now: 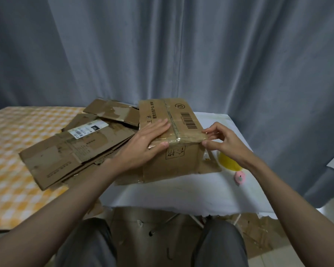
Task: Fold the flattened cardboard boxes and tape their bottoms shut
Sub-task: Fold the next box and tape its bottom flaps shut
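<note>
On white cloth, taped cardboard box, left hand flat, right hand pinching tape.

left hand flat, fingers straight, right hand pinching

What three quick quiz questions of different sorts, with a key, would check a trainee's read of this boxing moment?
1. True or false: the left hand lies flat on top of the folded box.
2. Which lies left of the box? A) flattened boxes B) yellow tape roll C) pink object
3. Fill in: the right hand pinches at the box's near right ____.

Key: 1 true; 2 A; 3 corner, where clear tape runs along the edge.
</note>
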Action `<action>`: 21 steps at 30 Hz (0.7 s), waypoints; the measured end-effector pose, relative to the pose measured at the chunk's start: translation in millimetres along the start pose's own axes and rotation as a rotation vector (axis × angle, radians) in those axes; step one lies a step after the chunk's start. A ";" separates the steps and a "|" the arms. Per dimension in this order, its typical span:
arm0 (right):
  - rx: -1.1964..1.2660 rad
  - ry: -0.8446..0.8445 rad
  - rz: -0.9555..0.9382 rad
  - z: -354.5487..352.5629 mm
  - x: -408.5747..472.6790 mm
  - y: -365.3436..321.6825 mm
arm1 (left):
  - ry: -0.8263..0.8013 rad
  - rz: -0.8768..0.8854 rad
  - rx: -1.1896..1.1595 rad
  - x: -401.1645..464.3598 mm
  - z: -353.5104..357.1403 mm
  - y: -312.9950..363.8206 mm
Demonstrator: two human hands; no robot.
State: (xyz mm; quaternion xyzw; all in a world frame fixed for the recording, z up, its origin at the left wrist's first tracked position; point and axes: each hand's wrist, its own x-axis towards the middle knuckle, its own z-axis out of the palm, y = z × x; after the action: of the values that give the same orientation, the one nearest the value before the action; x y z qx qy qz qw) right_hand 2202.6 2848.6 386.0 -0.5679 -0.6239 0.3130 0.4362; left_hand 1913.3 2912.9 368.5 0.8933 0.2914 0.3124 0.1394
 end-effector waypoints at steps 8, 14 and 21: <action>0.089 0.063 0.388 30.0 30.3 -32.4 | 0.149 -0.875 -0.536 28.4 -7.5 5.9; 0.176 0.188 0.308 27.0 20.7 -47.0 | 0.194 -0.793 -0.618 36.9 -15.9 23.4; 0.330 0.358 0.195 -4.7 -6.6 -68.1 | 0.225 -0.671 -0.620 48.7 -19.4 65.1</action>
State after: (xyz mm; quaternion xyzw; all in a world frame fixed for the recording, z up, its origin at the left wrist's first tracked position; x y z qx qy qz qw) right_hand 2176.9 2830.8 447.1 -0.5930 -0.4193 0.3456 0.5943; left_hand 1960.1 2892.3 434.6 0.6264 0.4703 0.4173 0.4607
